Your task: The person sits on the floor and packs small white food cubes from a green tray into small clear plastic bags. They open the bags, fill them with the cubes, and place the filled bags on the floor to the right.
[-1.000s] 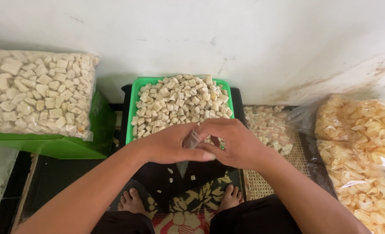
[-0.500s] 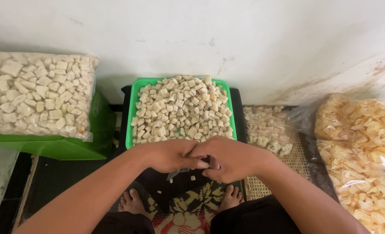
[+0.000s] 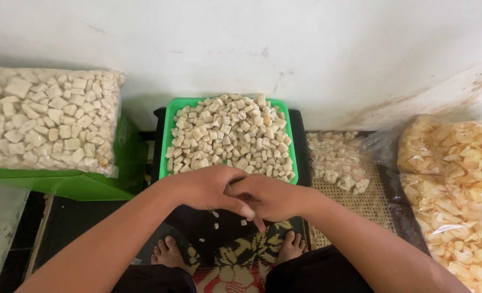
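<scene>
Hands lower | left hand (image 3: 205,188) over right hand (image 3: 271,198), grips curled, contents hidden | green tray (image 3: 167,142) just beyond

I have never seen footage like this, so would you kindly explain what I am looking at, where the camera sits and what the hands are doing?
The camera sits on a person's head, looking down at their own bare hands; there is no machine. The left hand and right hand are pressed together over the lap, hiding whatever they may hold. Behind them a green tray is heaped with small pale cubes. A large clear bag of cubes lies on the left, small filled packets on a woven mat, and bags of yellowish crackers on the right.
</scene>
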